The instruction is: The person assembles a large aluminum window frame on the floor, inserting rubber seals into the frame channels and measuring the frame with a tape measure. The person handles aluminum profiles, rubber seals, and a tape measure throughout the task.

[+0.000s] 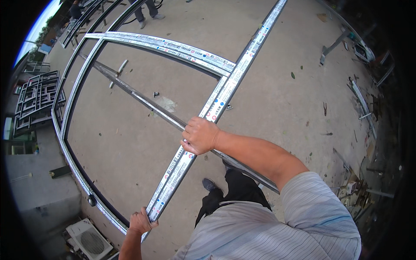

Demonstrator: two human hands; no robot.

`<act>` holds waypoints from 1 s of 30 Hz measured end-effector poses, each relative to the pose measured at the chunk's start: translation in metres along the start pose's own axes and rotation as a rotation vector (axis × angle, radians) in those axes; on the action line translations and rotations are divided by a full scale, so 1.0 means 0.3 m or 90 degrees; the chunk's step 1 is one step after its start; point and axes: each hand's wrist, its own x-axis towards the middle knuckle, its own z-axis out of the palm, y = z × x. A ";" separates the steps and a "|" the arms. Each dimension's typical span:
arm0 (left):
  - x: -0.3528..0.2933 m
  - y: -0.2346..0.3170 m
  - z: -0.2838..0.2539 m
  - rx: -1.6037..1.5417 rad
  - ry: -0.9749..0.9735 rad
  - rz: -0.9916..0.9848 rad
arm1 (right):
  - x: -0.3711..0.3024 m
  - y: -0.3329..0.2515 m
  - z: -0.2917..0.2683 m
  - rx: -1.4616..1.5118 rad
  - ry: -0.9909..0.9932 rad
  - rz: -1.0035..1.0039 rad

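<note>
A large metal frame (pixel 175 172), its bars wrapped in white printed protective film, stretches from beside me to the upper left. My right hand (pixel 200 135) is closed around the frame's near bar, at about the middle of its length. Lower down, my left hand (pixel 141 222) grips the same bar close to its near corner, fingers partly hidden. A film-covered crossbar (pixel 169 47) joins the near bar beyond my right hand. Below the frame runs a long grey metal rail (pixel 147 102), passing under the bar near my right hand.
Several assembled metal frames (pixel 38 99) lean at the left. An outdoor air-conditioner unit (pixel 90 239) sits at lower left. Another person's legs (pixel 149 11) are at the far side. A metal stand (pixel 333 47), a pliers-like tool (pixel 325 108) and scraps lie to the right.
</note>
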 end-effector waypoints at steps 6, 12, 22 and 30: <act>-0.004 0.079 0.006 -0.099 0.054 -0.098 | 0.008 0.016 -0.019 0.026 -0.002 0.016; -0.039 0.095 0.020 -0.274 0.070 -0.174 | 0.008 -0.001 0.019 0.082 -0.034 0.026; -0.064 0.071 0.116 -0.351 0.276 -0.061 | 0.057 -0.114 -0.026 0.025 -0.102 0.017; -0.091 -0.026 0.081 -0.519 0.249 0.065 | 0.134 -0.578 0.146 0.100 -0.169 -0.029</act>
